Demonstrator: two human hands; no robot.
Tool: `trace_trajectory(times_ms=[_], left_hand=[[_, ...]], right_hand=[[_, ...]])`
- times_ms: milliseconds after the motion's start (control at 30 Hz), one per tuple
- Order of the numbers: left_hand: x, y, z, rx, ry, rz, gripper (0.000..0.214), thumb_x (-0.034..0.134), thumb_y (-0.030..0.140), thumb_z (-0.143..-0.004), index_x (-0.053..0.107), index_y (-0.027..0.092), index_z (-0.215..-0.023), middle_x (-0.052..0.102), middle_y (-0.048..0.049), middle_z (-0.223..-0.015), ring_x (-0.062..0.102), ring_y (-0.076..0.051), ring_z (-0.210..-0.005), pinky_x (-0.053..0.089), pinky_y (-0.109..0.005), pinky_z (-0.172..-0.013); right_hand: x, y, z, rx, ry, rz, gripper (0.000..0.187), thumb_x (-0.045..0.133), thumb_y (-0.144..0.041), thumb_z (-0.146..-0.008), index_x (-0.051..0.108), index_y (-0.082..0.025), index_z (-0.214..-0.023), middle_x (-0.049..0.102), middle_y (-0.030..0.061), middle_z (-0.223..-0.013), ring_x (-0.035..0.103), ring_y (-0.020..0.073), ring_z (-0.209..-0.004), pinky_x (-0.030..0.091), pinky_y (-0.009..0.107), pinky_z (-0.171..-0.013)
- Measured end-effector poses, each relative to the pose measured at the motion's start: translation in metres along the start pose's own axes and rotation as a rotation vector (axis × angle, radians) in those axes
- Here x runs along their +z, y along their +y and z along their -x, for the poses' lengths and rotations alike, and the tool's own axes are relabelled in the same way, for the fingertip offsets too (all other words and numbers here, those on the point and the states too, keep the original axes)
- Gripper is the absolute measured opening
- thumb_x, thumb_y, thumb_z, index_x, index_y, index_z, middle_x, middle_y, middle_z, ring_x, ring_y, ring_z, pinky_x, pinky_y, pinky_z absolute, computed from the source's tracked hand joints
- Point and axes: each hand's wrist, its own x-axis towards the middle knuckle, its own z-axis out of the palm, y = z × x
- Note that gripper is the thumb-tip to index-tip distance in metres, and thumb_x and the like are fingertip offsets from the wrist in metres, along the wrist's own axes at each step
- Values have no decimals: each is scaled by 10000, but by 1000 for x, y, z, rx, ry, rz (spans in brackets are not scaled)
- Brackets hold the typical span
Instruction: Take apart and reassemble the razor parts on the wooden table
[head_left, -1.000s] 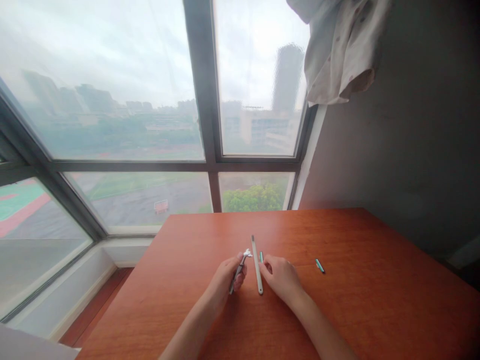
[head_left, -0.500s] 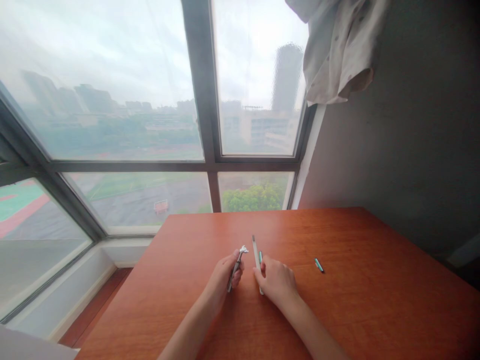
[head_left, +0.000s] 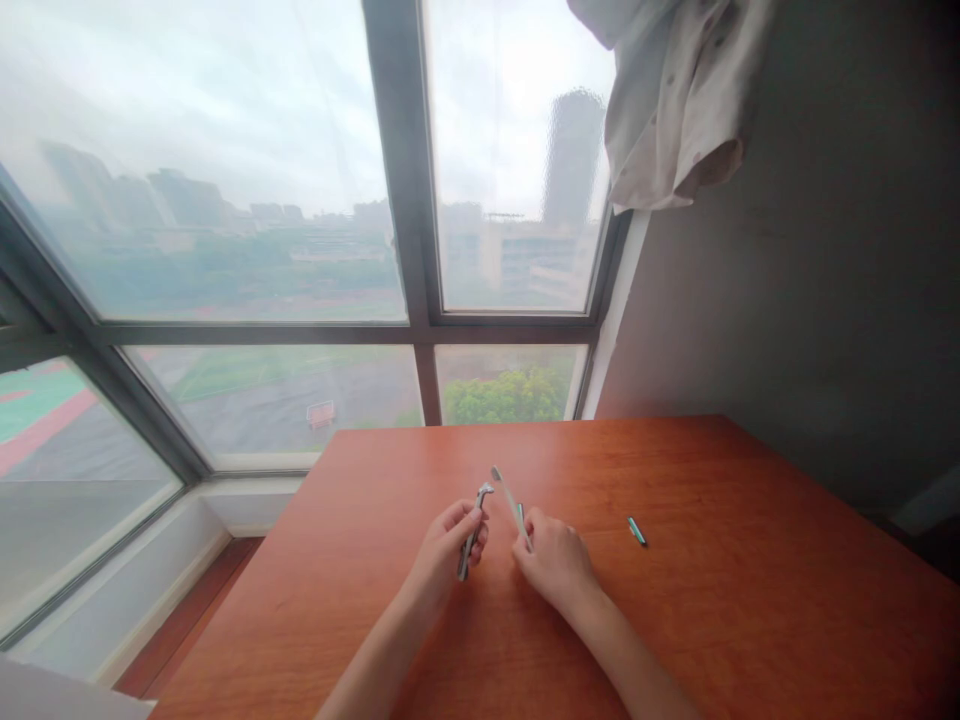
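My left hand [head_left: 450, 545] is closed around the dark, silvery handle of what looks like a razor [head_left: 470, 545], its shiny head pointing up and away from me. In my right hand [head_left: 555, 553] is a slim white toothbrush [head_left: 511, 500], its dark-tipped end slanting up and left toward the razor's head. A small gap shows between the two. Just behind my right fingers, a small green-and-dark piece [head_left: 521, 511] is partly hidden. Another small green-and-black stick-like piece [head_left: 637, 531] lies on the table to the right.
The reddish-brown wooden table [head_left: 360, 520] spreads under both hands. Large windows [head_left: 262, 250] stand beyond its far edge. A pale shirt [head_left: 675, 110] hangs at the upper right in front of a grey wall [head_left: 765, 310].
The toothbrush has tilted left, its tip coming closer to the razor's head. The razor has turned slightly more upright in my left hand. The piece on the right has not moved.
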Motion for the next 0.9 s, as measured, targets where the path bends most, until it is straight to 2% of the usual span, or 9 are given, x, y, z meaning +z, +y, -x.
trace_trajectory(times_ms=[133,333,433,533,700,900], left_hand=[[1,2,0,9,56,-9,354,750,449,-668,619,156,-816,540,20,-617,431,-66,-482,298,-171,-454],[0,4,-1,42,92,-70,437,716,496,-703,670,146,-961,502,20,-618,398,-77,-500,277,-193,-473],[-1,4,-1,48,86,-82,452,708,487,-715,676,138,-1000,493,18,-623,389,-75,-502,271,-196,-472],[-2,4,-2,53,80,-80,448,702,480,-719,678,137,-1004,496,17,-620,386,-73,-496,263,-195,-467],[-2,5,-2,77,98,-71,411,706,485,-706,687,134,-918,511,13,-609,400,-77,-496,268,-198,-476],[0,8,1,63,83,-62,404,697,497,-705,681,143,-900,515,18,-597,398,-82,-485,257,-205,-473]], right_hand=[[-1,8,-4,-24,62,-118,112,466,-240,-850,567,-200,-820,681,43,-731,618,174,-657,262,245,-541],[-2,12,-6,-118,128,-455,232,359,-236,-883,557,-194,-768,590,1,-612,535,152,-572,311,231,-551],[-6,10,-5,-168,154,-636,294,346,-305,-911,591,-182,-805,555,-9,-610,520,147,-570,335,226,-552],[-10,11,-5,-184,153,-752,438,301,-406,-949,647,-155,-856,483,-25,-562,489,137,-536,332,227,-534],[-10,13,-6,-210,122,-878,532,343,-504,-938,704,-116,-985,448,-31,-551,457,122,-520,335,222,-515],[-7,11,-6,-254,93,-880,508,407,-510,-918,728,-122,-985,508,-14,-573,485,127,-558,370,219,-545]])
